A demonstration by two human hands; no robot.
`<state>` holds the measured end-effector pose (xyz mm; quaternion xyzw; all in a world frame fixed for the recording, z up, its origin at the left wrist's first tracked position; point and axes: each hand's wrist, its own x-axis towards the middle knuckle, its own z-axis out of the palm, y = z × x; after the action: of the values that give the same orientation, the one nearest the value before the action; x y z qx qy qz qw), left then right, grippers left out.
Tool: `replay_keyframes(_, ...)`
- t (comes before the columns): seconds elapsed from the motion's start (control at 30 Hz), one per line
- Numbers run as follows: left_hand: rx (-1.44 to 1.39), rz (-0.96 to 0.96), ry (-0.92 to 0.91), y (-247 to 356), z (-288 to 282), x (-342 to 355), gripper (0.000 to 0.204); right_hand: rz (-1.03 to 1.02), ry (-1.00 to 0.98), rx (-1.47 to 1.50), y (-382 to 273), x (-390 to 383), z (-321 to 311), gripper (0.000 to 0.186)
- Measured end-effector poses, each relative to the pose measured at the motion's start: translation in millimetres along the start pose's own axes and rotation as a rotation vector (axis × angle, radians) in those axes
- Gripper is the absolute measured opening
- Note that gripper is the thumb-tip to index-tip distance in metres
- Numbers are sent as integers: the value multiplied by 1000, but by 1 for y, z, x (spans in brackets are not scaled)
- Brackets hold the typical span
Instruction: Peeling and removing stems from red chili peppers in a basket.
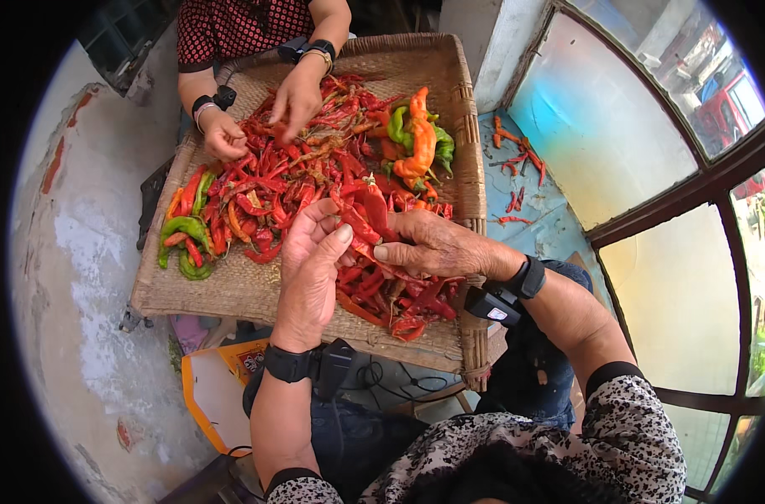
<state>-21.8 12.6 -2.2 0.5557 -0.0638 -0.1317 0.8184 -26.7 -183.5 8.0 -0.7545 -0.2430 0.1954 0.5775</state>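
My left hand (312,265) and my right hand (437,244) meet above the near part of a shallow woven basket (197,294). Between them is a red chili pepper (359,225), pinched by the thumb and fingers of each hand. Another red pepper rises behind my right fingertips; I cannot tell whether it is a separate piece. Under and beyond my hands lies a heap of red chili peppers (269,197), many of them wrinkled. Green peppers (185,231) sit at the heap's left, and a large orange pepper (419,139) lies at its far right.
Across the basket, another person's two hands (298,99) reach into the heap. Several red peppers (529,160) lie on a blue surface by the window panes (601,126) at right. A peeling wall (88,252) stands left. Below are an orange-edged box (210,391) and dark cables (399,378).
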Motion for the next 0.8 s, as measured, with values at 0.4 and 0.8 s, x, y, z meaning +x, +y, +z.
replay_keyframes(0.4,-240,226,472,30,-55,28,34,55,3,35,6,3,-2,32)
replay_keyframes(0.8,80,-80,-44,2,-8,9,13,47,-36,-34,4,3,6,31)
